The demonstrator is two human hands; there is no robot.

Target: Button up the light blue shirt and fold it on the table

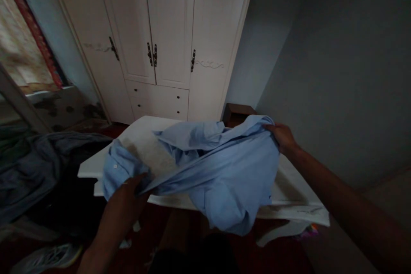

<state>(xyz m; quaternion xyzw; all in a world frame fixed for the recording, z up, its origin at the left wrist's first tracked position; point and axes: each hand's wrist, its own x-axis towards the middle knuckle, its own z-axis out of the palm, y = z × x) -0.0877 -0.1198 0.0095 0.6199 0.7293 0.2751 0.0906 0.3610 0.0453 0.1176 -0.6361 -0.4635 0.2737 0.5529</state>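
Observation:
A light blue button-up shirt (237, 171) stretches between my two hands above a white table (154, 154). My left hand (128, 195) is closed round a gathered part of it, near a cuff-like end with a white button. On the far right side my right hand (282, 137) grips the shirt's upper edge, with the cloth bunched at the fingers. The lower folds of the shirt hang past the table's near edge. Part of the fabric lies crumpled on the tabletop.
A white wardrobe (170, 21) with dark handles stands behind the table. Dark grey cloth (48, 162) is heaped at the left. A brown box (239, 111) sits by the wall, and a shoe (48, 259) lies on the floor at lower left.

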